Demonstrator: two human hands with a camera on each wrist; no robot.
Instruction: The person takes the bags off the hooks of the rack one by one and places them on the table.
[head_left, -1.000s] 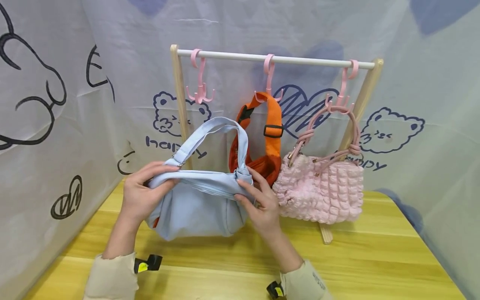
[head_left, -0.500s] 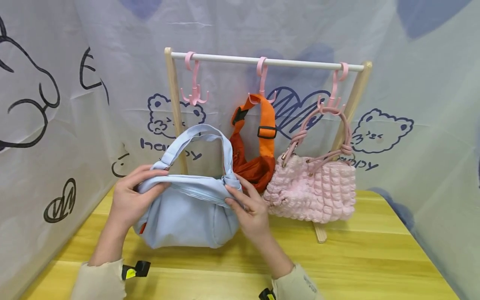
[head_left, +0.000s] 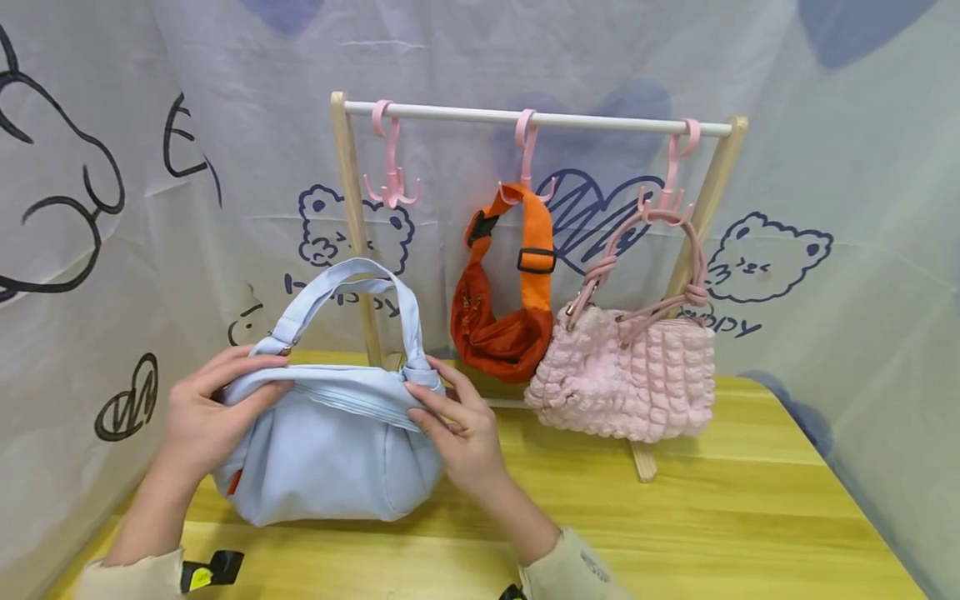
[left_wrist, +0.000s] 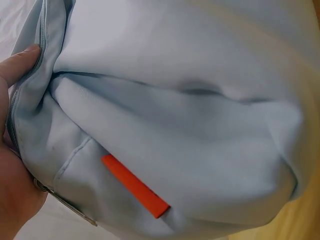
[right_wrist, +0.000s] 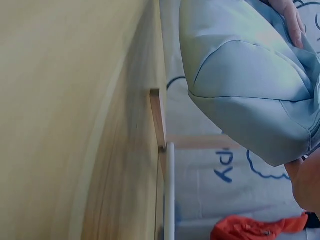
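Observation:
A light blue handbag (head_left: 337, 467) is held up by both hands at the two ends of its zipped top, its strap arching upward. At the left end, my left hand (head_left: 213, 408) pinches the top edge between thumb and fingers, below the strap's metal ring. My right hand (head_left: 465, 425) grips the other end beside the knotted strap base. A small red tag (left_wrist: 135, 186) shows on the bag's side in the left wrist view. From the right wrist view, the bag's underside (right_wrist: 250, 75) appears apart from the tabletop.
Behind stands a wooden rack with a white rail (head_left: 600, 122) and pink hooks. The left hook (head_left: 392, 187) bears nothing. An orange waist bag (head_left: 506, 333) hangs from the middle hook, a pink quilted handbag (head_left: 630, 375) from the right one. The wooden table (head_left: 712, 500) lies below.
Both hands have carried the light blue handbag left and down toward me, away from the orange waist bag, which now shows whole. The head view has also shifted slightly.

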